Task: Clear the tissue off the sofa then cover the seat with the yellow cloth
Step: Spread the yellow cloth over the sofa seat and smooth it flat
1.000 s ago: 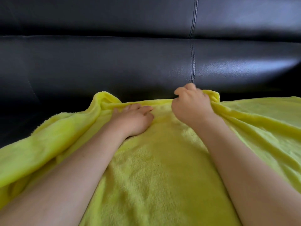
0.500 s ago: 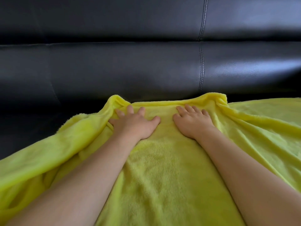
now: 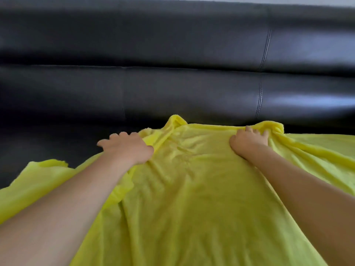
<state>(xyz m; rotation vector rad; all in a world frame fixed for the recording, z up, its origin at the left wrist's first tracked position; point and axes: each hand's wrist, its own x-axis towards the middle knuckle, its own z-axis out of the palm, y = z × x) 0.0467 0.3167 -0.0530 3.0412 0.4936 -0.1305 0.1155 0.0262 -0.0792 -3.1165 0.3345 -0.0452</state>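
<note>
Black shiny sofa [image 3: 172, 89] fills the back of the view, with a stitched line running down its backrest on the right. On its seat lies the yellow cloth [image 3: 192, 198], wrinkled, with its far edge bunched up close to the backrest. Left hand [image 3: 127, 148] rests near the cloth's left fold with fingers spread loose, and right hand [image 3: 248, 143] grips the bunched far edge.

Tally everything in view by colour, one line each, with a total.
Yellow: 1, the yellow cloth
Black: 1, the sofa
Bare hands: 2, left hand and right hand, both on the cloth
Total: 4
</note>
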